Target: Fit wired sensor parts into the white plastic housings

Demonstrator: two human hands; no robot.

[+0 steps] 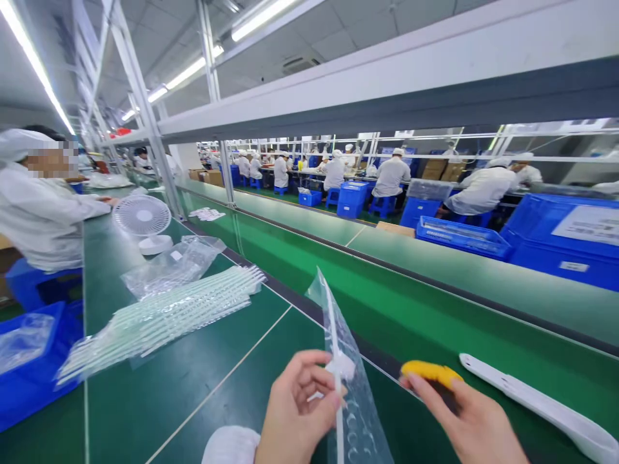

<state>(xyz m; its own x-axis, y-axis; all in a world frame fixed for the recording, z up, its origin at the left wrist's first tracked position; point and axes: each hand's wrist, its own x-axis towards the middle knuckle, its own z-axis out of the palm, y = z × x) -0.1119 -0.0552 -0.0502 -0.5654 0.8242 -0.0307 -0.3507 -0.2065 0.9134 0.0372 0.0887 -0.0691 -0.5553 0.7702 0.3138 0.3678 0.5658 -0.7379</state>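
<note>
My left hand is closed, pinching a long clear plastic sleeve that stands tilted upright in front of me. A narrow white strip runs along the sleeve inside or against it; I cannot tell which. A small white piece shows by the fingertips. To the right, my right hand grips a short yellow tool between thumb and fingers, apart from the sleeve. Its exact kind is not clear. Beyond that hand, a long white plastic part lies on the green conveyor belt.
Left on the green table lies a pile of bagged white strips, behind it a crumpled clear bag and a small white fan. A co-worker sits at left by a blue bin. A shelf beam crosses overhead.
</note>
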